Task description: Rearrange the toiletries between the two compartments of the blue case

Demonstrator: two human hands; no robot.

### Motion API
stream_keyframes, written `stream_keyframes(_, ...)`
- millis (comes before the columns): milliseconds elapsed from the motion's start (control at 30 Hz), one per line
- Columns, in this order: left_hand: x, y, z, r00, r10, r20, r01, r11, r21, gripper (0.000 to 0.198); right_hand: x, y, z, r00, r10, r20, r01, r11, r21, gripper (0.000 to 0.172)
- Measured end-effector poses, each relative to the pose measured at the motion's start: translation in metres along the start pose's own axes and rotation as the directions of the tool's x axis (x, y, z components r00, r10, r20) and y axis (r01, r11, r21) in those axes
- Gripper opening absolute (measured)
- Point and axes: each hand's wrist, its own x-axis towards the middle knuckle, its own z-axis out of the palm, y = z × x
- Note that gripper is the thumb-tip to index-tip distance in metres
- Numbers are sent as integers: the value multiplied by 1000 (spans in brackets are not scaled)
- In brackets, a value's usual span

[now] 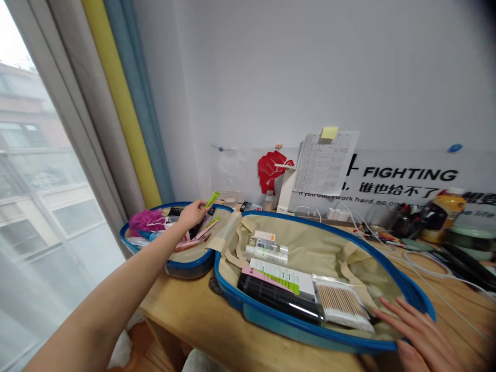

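A small blue-rimmed suitcase (306, 219) lies open on the desk. Over its left half, my left hand (192, 214) pinches a slim green packet (213, 199) that points up and to the right. Below that hand are a purple mesh bath puff (145, 222) and several small items, partly hidden by my arm. My right hand (420, 333), fingers spread, rests at the right half's near rim. Close to it lies a clear bag of cotton swabs (343, 302). Beside the swabs are a glossy black case (277, 297), a pink-and-green packet (271, 280), a white box (287, 274) and a white tube (267, 254).
Behind the suitcase stand a white desk lamp (285, 191) and a small glass jar (268, 200). White cables (422, 261), pens and an orange-yellow bottle (449, 212) occupy the desk's right side. Curtains (116, 103) and a window are at left.
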Motion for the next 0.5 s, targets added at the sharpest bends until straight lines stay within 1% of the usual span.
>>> stream_keyframes(67, -5, 18, -8, 994, 101, -36, -103, 993, -61, 38, 3, -5, -2, 1000, 5, 0, -5, 1000, 7, 34)
stream_keyframes(100, -8, 29, -10, 985, 171, -32, -174, 979, -107, 37, 4, -7, -3, 1000, 2, -2, -2, 1000, 10, 34)
stream_keyframes(133, -13, 41, -10, 968, 251, -4, -248, 954, -169, 36, 5, -8, -4, 1000, -1, -4, 1, 1000, 11, 34)
stream_keyframes(167, -19, 53, -9, 940, 337, 51, -315, 917, -246, 35, 6, -9, -4, 1000, -4, -2, 4, 1000, 11, 34)
stream_keyframes(200, -25, 65, -7, 897, 422, 130, -362, 871, -331, 34, 7, -9, -5, 1000, -7, -2, 7, 1000, 9, 33)
stream_keyframes(233, -32, 76, -3, 837, 499, 224, -383, 828, -411, 34, 7, -10, -5, 1000, -11, 0, 11, 1000, 5, 33)
stream_keyframes(267, -38, 86, 3, 765, 558, 322, -384, 796, -468, 33, 7, -10, -5, 1000, -13, 3, 13, 1000, 1, 33)
stream_keyframes(333, -51, 103, 17, 623, 611, 488, -383, 783, -491, 30, 8, -12, -5, 1000, -12, -3, 12, 1000, 1, 32)
stream_keyframes(367, -56, 110, 24, 565, 617, 548, -396, 785, -476, 28, 9, -13, -5, 1000, -13, -10, 13, 1000, 3, 32)
stream_keyframes(400, -60, 115, 32, 523, 614, 591, -415, 789, -453, 27, 10, -14, -5, 1000, -13, -18, 13, 1000, 4, 31)
stream_keyframes(433, -62, 119, 39, 494, 607, 623, -436, 792, -427, 26, 11, -15, -5, 1000, -13, -22, 13, 1000, 4, 31)
stream_keyframes(500, -64, 124, 51, 458, 592, 663, -471, 794, -383, 25, 13, -17, -6, 999, -22, -26, 22, 1000, -3, 30)
